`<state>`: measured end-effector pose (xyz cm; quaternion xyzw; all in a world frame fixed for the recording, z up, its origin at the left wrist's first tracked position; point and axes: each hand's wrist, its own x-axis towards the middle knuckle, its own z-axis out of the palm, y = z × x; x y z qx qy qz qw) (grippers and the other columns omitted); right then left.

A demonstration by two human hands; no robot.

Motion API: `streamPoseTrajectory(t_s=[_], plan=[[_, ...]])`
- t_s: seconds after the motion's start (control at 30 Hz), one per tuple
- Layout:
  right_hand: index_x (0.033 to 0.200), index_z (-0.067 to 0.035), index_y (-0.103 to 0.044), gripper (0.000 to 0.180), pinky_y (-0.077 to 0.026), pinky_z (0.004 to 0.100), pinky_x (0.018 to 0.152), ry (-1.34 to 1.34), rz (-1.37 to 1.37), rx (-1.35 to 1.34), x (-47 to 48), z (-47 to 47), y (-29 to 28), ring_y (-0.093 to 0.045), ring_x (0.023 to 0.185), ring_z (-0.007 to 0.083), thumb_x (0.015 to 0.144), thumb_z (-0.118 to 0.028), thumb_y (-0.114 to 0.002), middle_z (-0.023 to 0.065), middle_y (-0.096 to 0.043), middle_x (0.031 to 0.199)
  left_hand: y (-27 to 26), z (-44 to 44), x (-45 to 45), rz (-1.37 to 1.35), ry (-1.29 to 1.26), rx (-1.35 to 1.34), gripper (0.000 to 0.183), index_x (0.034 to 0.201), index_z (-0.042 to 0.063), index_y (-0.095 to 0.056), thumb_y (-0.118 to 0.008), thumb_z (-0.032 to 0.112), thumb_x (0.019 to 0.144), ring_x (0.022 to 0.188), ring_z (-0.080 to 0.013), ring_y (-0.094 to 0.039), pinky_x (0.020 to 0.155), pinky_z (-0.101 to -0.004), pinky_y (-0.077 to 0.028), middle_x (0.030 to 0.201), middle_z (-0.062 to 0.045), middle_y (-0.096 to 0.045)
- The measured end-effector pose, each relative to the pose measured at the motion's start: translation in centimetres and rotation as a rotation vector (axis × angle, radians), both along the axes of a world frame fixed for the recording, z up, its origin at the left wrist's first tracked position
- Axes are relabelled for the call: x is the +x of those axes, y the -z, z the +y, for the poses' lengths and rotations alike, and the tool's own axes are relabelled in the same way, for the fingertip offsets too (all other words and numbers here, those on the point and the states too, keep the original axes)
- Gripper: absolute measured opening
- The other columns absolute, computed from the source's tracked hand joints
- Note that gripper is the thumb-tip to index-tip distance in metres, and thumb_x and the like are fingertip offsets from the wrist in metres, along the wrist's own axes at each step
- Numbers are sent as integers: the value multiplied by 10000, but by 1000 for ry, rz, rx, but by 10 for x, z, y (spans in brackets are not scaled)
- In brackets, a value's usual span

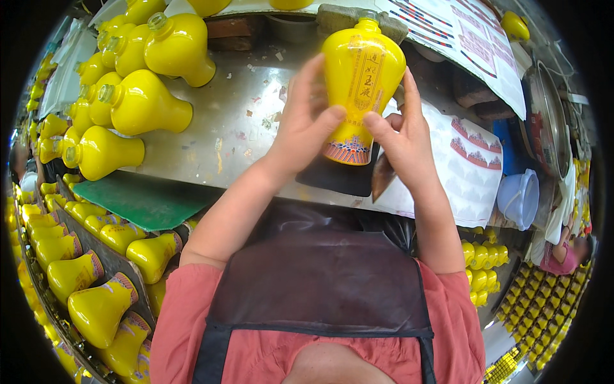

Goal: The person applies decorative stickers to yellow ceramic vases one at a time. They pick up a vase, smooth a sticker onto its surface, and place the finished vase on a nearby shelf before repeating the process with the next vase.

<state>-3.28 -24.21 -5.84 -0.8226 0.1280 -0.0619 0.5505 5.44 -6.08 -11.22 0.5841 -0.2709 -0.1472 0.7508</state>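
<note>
A glossy yellow glass bottle [343, 72] stands between my hands, its clear neck away from me. It bears a column of writing and a blue-and-red decal band around its foot. My left hand [304, 125] grips its left side, with the thumb on the narrow lower part. On the opposite side, my right hand [407, 134] has its fingers along the shoulder and its thumb near the waist. Below the right palm shows a brown pointed flat piece [383, 178], partly hidden; whether that hand holds it I cannot tell. A black pad [331, 180] lies under the bottle's foot.
Undecorated yellow bottles [148, 103] lie on the metal table [206, 144] at left. Decal sheets [475, 158] lie at right, near a pale blue bucket [518, 199]. A green board [148, 199] juts out beside racks of decorated bottles [98, 312]. Another person [563, 254] is far right.
</note>
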Motion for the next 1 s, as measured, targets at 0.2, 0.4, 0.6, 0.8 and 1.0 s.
streamPoseTrajectory(t_s=[0.2,0.4,0.6,0.8,1.0], plan=[[1666,-48,-114,934,-534,272,686,-74,1,227,2,-7,-5,-652,745,121,946,-202,-689,148,-655,1092,2,1,2,-21,-4,15,752,1616,87,-263,-656,244,994,1328,-292,-468,1124,-442,-446,1515,-163,-343],[1669,-67,-99,880,-566,295,798,-11,-7,163,-1,-3,5,-705,894,166,1007,-237,-653,225,-628,1298,-2,-1,1,-50,-63,72,760,1599,86,-295,-697,247,974,1265,-273,-510,1050,-412,-506,1485,-163,-375],[1669,-69,-86,949,-572,319,860,-3,-22,181,0,4,14,-696,1063,205,994,-324,-703,276,-538,1451,-7,-4,-1,4,-95,72,790,1582,101,-327,-760,234,935,1218,-259,-544,998,-392,-543,1477,-161,-385],[1670,-69,-81,961,-570,306,865,-5,-50,215,0,2,12,-698,1041,205,990,-331,-709,279,-525,1457,-4,-3,0,20,-79,27,787,1581,106,-342,-767,217,928,1221,-249,-539,1010,-388,-542,1473,-151,-387],[1670,-72,-76,959,-575,304,857,-12,-40,236,0,3,13,-702,1039,207,989,-310,-708,292,-501,1473,-1,-2,2,11,-63,18,781,1588,105,-339,-754,205,935,1238,-244,-524,1022,-387,-538,1475,-143,-385]])
